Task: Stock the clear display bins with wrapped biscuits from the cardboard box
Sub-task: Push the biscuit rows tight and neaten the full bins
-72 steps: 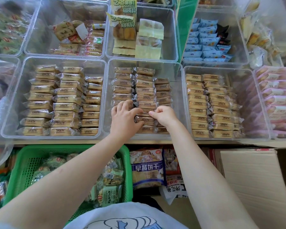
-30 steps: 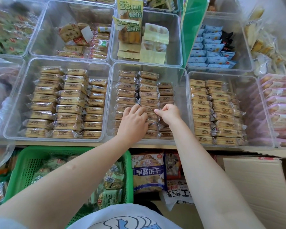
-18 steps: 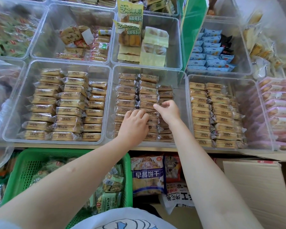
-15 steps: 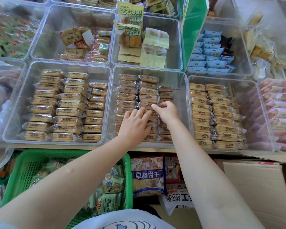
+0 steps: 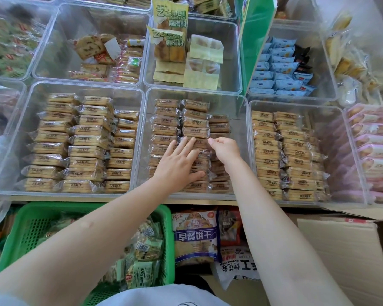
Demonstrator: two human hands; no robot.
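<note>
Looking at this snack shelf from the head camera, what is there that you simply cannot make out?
- Biscuit packets under the left hand: covered by the palm.
- Whether the right hand pinches a wrapper: fingers curl away from view.
- Inside of the cardboard box: only its flap shows, cut off by the right edge.
- Green packets top left: blurred.
- Print on the middle bin's wrapped biscuits: too small.

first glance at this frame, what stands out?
Two bare arms reach into the middle clear bin of wrapped biscuits: the left hand lies flat on the rows, the right hand pinches a wrapper edge. A bright green basket sits lower left, and blue packets fill a bin upper right.
</note>
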